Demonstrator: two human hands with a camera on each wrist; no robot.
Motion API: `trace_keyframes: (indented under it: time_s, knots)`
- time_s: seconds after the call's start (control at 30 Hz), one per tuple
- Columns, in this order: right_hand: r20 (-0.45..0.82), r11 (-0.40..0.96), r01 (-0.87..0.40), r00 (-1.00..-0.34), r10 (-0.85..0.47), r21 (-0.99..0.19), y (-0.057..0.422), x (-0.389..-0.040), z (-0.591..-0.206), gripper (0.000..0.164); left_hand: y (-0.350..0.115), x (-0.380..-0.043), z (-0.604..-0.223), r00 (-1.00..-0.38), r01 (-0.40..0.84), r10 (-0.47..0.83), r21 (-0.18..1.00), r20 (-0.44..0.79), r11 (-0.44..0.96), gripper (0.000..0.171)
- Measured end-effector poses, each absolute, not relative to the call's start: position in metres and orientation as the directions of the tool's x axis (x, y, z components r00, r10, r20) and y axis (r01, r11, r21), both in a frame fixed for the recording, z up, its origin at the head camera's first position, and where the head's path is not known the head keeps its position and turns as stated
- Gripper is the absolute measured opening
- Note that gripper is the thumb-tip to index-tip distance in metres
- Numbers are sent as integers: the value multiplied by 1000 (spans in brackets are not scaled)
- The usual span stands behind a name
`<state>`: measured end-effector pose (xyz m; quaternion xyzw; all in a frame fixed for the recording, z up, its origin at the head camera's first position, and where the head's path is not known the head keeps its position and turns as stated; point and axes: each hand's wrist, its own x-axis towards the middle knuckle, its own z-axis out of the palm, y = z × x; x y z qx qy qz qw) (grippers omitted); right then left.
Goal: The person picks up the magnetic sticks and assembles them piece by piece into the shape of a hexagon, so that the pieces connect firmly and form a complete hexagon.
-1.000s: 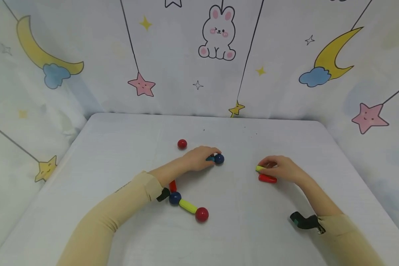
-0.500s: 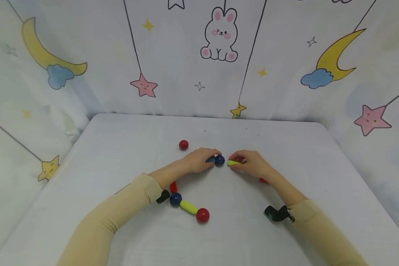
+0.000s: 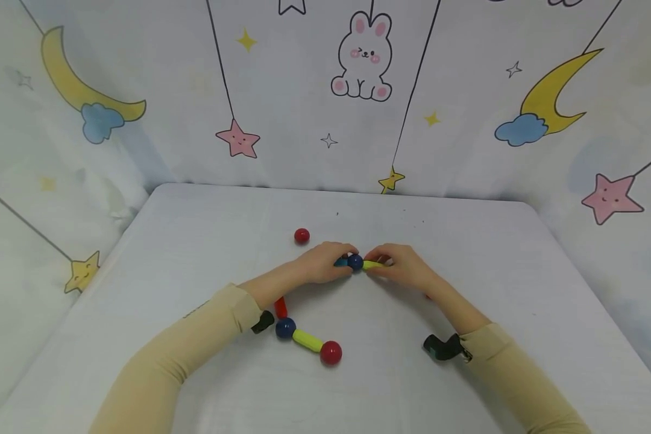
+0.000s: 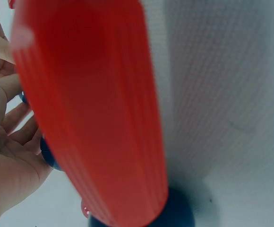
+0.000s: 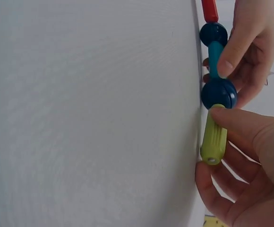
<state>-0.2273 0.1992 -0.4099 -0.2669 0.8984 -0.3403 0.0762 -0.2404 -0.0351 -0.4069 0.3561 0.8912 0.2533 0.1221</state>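
Note:
Near the middle of the table, my left hand [image 3: 325,263] pinches a teal rod [image 5: 214,56] with a dark blue ball [image 3: 355,261] on its right end. My right hand [image 3: 403,265] pinches a yellow-green rod [image 5: 214,135], whose tip touches that ball. Beyond the teal rod, the right wrist view shows another dark blue ball [image 5: 213,34] and a red rod [image 5: 209,10]. A large red rod [image 4: 89,109] fills much of the left wrist view and partly covers the left hand.
Nearer the front, a dark blue ball [image 3: 286,328], a second yellow-green rod [image 3: 307,340] and a red ball [image 3: 331,353] form a joined line. A loose red ball [image 3: 301,235] lies behind the left hand. Another red rod [image 3: 427,296] is mostly hidden by the right forearm.
My right hand has moved left with the yellow-green rod, away from beside the loose red rod, until its tip meets the dark blue ball. The left hand has stayed nearly still.

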Motion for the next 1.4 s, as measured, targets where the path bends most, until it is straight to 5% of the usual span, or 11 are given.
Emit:
trace_keyframes:
  time_s: [0.5,0.8,1.1,1.4]
  knots:
    - [15,594,-358,-864,-503,-721,183,-234,-413,27,-43,-240,-393,-724,586,684,445,-88,678,38]
    - [-17,570,-341,-848,-530,-748,178,-241,-412,23,-45,-236,-399,-751,590,660,438,-10,678,24]
    - [-76,534,-255,-850,-521,-806,157,-277,-416,26,-52,-234,-404,-755,604,654,441,50,664,23]
    - [-84,542,-323,-798,-596,-776,112,-312,-422,38,-58,-229,-407,-741,623,664,470,101,625,24]
